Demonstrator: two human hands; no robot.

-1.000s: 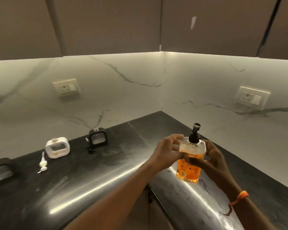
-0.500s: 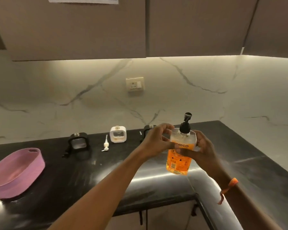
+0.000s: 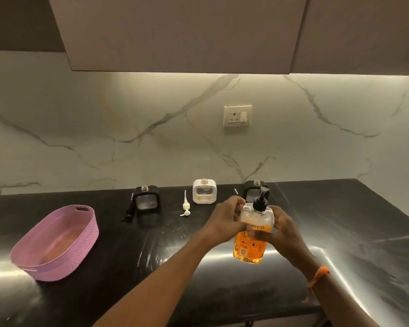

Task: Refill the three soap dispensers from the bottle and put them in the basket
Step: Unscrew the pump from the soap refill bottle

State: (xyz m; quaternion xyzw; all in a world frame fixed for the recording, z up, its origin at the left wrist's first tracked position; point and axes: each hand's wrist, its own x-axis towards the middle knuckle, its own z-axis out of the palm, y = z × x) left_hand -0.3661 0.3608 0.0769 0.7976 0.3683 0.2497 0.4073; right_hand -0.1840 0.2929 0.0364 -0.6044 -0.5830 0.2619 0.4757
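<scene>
Bottle: the clear bottle [image 3: 252, 234] is held upright above the tabletop [image 3: 151, 244], about half full of orange soap, black pump on.
Handling: likely weighty, smooth plastic, slippery if wet; best held around the waist.
Hands: left hand [image 3: 224, 218] and right hand [image 3: 283, 228] both wrap its shoulders.
Dispensers: three stand open-necked at the back.
Basket: pink basket [image 3: 57, 241], well to the left.

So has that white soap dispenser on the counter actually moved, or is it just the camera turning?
No. The white dispenser stands in the same spot relative to the loose white pump beside it and the black dispenser further left; only the head camera has swung left.
</scene>
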